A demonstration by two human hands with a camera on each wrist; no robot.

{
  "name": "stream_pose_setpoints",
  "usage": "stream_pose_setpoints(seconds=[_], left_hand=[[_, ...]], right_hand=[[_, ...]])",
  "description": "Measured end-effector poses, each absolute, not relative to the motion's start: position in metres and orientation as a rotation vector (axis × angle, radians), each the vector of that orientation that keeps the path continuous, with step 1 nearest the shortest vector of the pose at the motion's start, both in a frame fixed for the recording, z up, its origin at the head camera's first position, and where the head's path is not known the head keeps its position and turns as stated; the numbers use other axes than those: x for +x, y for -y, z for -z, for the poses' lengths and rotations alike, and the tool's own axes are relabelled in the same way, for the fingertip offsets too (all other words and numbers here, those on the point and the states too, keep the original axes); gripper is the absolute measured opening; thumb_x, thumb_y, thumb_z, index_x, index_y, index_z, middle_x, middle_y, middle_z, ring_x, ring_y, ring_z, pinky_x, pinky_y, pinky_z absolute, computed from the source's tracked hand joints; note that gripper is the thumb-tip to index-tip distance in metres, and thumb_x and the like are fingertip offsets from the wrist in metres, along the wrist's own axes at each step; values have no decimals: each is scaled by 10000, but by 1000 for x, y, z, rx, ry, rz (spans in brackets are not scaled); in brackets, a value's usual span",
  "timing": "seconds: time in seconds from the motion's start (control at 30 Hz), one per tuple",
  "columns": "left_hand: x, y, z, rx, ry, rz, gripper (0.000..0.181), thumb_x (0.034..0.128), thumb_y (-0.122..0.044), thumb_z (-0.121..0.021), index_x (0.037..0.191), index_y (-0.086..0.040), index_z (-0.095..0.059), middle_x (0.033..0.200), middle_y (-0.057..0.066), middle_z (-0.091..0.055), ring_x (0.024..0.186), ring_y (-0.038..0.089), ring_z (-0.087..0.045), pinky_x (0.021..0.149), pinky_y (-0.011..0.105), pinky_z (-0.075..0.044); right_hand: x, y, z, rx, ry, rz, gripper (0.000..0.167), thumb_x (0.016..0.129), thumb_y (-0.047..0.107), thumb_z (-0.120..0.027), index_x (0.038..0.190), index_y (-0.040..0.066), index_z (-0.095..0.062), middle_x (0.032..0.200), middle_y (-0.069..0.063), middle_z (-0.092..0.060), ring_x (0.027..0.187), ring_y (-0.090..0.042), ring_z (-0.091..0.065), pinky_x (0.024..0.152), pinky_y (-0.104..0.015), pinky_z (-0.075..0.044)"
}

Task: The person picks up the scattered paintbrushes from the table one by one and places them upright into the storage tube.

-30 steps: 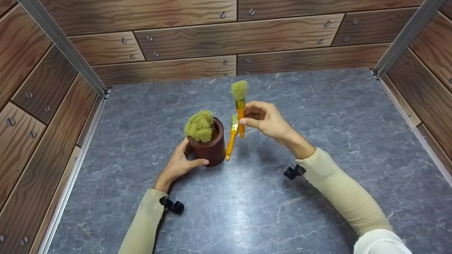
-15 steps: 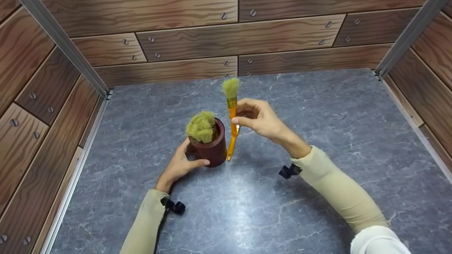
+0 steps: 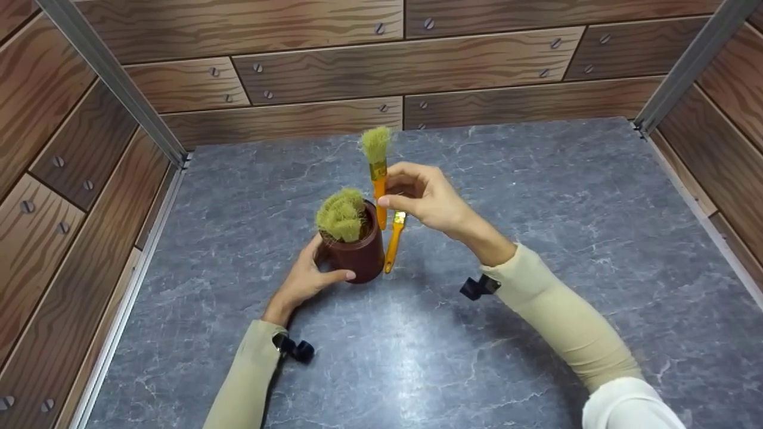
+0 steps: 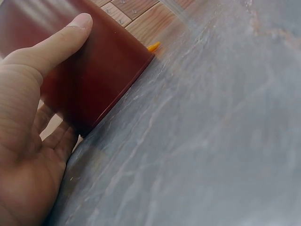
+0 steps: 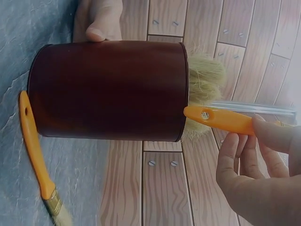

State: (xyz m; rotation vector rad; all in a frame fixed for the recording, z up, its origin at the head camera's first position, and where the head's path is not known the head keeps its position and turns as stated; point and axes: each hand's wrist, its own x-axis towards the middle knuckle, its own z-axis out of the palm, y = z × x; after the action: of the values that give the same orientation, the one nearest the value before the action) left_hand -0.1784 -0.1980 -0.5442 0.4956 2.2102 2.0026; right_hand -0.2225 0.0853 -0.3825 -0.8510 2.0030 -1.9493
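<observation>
A dark red-brown cylindrical cup (image 3: 357,261) stands on the table with several bristle heads (image 3: 341,215) poking out of its top. My left hand (image 3: 303,277) grips the cup low on its left side, thumb across the front. Between thumb and fingers, my right hand (image 3: 430,201) pinches an orange-handled paintbrush (image 3: 380,186), bristles up, at the cup's right rim. In the right wrist view the end of that brush's handle (image 5: 225,120) is level with the rim. A second orange paintbrush (image 3: 394,243) lies on the table just right of the cup, its bristles hidden by my right hand.
The grey marbled tabletop (image 3: 536,196) extends around the cup. Wood-patterned panels (image 3: 393,65) rise at the back and both sides, with metal posts (image 3: 113,83) at the corners.
My right hand has carried the upright paintbrush leftward, past the lying brush and up to the cup's rim. The left hand keeps its hold on the cup.
</observation>
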Motion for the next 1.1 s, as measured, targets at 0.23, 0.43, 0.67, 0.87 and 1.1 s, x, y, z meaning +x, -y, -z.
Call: stream_pose_setpoints(seconds=[0.23,0.43,0.67,0.87,1.1], left_hand=[[-179,198,544,509,-2220,-1994,961,839,-136,-938,1631,-321,-426,1569,-19,-572,1440,215,-557,1215,435,-455],[-179,198,544,512,-2221,-1991,949,849,-143,-932,1629,-331,-424,1575,-24,-565,1433,207,-562,1213,445,-459],[-179,198,544,523,-2216,-2002,952,846,-119,-930,1629,-324,-428,1573,-20,-567,1438,211,-556,1214,436,-458],[-179,198,545,544,-2196,-2023,949,851,-86,-918,1635,-294,-425,1592,-4,-551,1475,222,-523,1238,406,-433],[-179,198,545,539,-2191,-2024,961,854,-94,-918,1643,-302,-411,1599,-2,-544,1473,233,-525,1230,408,-445]], right_hand=[[-224,-80,378,-863,-1988,1954,220,978,-17,-746,1196,-19,-714,1105,-166,-754,937,-199,-723,881,-341,-631],[-225,-74,377,-888,-1969,1958,226,975,-31,-742,1200,-22,-715,1151,-295,-719,952,-197,-727,888,-322,-630],[-228,-65,378,-924,-1974,1949,228,980,-19,-743,1206,5,-726,1168,-320,-715,969,-222,-735,888,-349,-628],[-229,-60,377,-900,-1996,1939,239,978,-13,-749,1212,-43,-708,1168,-306,-725,944,-205,-732,864,-345,-620],[-230,-58,379,-906,-2014,1911,234,984,4,-750,1216,25,-733,1163,-258,-741,955,-233,-736,883,-387,-635]])
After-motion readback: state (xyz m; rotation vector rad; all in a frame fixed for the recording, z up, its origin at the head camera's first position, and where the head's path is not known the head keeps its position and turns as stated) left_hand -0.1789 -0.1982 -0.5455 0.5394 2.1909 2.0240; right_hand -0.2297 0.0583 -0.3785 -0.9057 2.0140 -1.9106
